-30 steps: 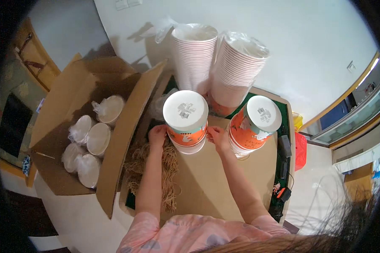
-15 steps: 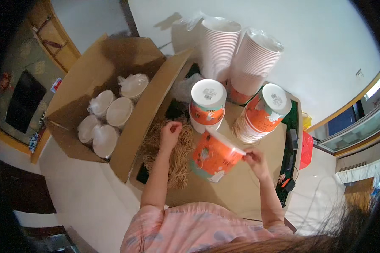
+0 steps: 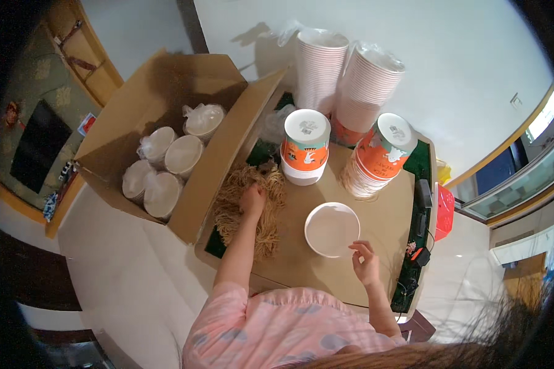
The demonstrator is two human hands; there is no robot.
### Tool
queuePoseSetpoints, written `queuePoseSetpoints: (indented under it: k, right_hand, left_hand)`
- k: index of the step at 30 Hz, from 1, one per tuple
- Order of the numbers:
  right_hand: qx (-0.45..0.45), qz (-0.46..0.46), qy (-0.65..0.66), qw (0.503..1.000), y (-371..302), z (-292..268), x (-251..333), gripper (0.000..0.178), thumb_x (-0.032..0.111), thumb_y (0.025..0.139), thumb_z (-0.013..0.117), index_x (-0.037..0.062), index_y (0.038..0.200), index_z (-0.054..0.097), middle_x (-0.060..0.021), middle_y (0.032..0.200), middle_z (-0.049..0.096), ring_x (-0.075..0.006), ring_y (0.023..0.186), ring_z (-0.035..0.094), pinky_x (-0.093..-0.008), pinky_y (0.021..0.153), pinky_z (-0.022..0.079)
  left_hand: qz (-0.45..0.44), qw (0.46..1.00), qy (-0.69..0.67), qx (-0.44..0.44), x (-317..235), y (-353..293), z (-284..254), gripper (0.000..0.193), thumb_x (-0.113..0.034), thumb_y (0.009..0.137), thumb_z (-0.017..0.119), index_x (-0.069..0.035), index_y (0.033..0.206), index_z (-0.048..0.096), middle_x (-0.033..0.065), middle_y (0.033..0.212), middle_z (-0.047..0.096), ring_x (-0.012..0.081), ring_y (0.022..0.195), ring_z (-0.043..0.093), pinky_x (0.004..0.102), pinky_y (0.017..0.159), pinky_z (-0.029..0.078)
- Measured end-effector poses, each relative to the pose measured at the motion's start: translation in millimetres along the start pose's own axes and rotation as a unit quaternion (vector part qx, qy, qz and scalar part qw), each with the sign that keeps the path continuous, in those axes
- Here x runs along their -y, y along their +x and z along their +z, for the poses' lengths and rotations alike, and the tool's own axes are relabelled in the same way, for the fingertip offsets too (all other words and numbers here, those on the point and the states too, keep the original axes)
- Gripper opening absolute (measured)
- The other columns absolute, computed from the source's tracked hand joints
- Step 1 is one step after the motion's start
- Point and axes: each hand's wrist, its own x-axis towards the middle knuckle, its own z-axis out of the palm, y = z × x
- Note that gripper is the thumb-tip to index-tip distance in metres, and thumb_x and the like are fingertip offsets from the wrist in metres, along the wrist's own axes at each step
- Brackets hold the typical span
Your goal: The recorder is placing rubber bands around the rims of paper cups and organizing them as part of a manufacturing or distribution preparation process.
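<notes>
An open paper cup, white inside, stands upright on the cardboard-covered table. My right hand is at its near right rim, fingertips pinching the edge. My left hand reaches forward and is closed into a pile of tan straw-like filler at the table's left side. Just behind the pile is a stack of orange and white printed cups, bottoms up. A second, leaning stack of the same cups is to its right.
Two tall stacks of white cups in plastic wrap stand at the back by the wall. A big open cardboard box on the left holds several wrapped lid or cup bundles. A green mat edge with small tools runs along the table's right side.
The orange cup that both hands took off the stack and my right hand held tilted now stands upright on the table. My left hand stayed on the filler pile. The view shifted.
</notes>
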Motion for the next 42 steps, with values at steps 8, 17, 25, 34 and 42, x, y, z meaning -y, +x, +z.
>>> queuePoseSetpoints:
  k: [8,17,25,34,42]
  right_hand:
    - [-0.036,0.016,0.048,0.998,-33,7,15,0.019,-0.009,0.075,0.051,0.0023,0.085,0.061,-0.0105,0.088,0.059,-0.016,0.066,0.058,-0.0244,0.059,0.046]
    - [-0.019,0.012,0.059,0.998,-44,20,23,0.014,-0.005,0.076,0.053,0.001,0.084,0.062,-0.0104,0.079,0.061,-0.0157,0.065,0.058,-0.0255,0.057,0.046]
    - [0.106,0.069,0.073,0.989,-61,45,26,0.018,-0.004,0.08,0.05,0.0025,0.09,0.063,-0.0072,0.085,0.061,-0.0132,0.076,0.06,-0.0248,0.068,0.049]
    - [0.129,0.034,0.112,0.985,-61,61,24,0.017,0.004,0.081,0.052,0.003,0.095,0.061,-0.0081,0.085,0.061,-0.0161,0.073,0.059,-0.0278,0.065,0.047]
    - [0.153,0.044,0.138,0.978,-71,66,25,0.018,-0.003,0.08,0.05,0.0008,0.094,0.061,-0.0076,0.087,0.06,-0.0153,0.079,0.059,-0.0257,0.068,0.049]
  left_hand:
    - [0.003,0.993,-0.101,-0.065,2,16,13,0.018,-0.02,0.082,0.056,-0.003,0.089,0.058,0.0139,0.081,0.06,0.0299,0.076,0.058,0.0403,0.065,0.047]
    - [-0.089,0.962,-0.253,-0.051,35,51,42,0.024,-0.029,0.082,0.058,-0.005,0.086,0.06,0.0094,0.083,0.061,0.0255,0.077,0.058,0.0383,0.07,0.047]
    - [-0.114,0.981,-0.152,-0.037,-14,23,5,0.023,-0.026,0.085,0.053,-0.005,0.092,0.058,0.0117,0.084,0.06,0.0257,0.081,0.058,0.0404,0.07,0.047]
    - [-0.032,0.997,-0.076,-0.012,-1,35,22,0.023,-0.027,0.085,0.054,-0.006,0.093,0.059,0.0127,0.083,0.06,0.0294,0.074,0.058,0.0429,0.062,0.048]
    - [-0.057,0.979,-0.186,-0.055,34,17,-3,0.022,-0.026,0.085,0.056,-0.005,0.087,0.064,0.01,0.086,0.062,0.0264,0.08,0.058,0.0397,0.069,0.049]
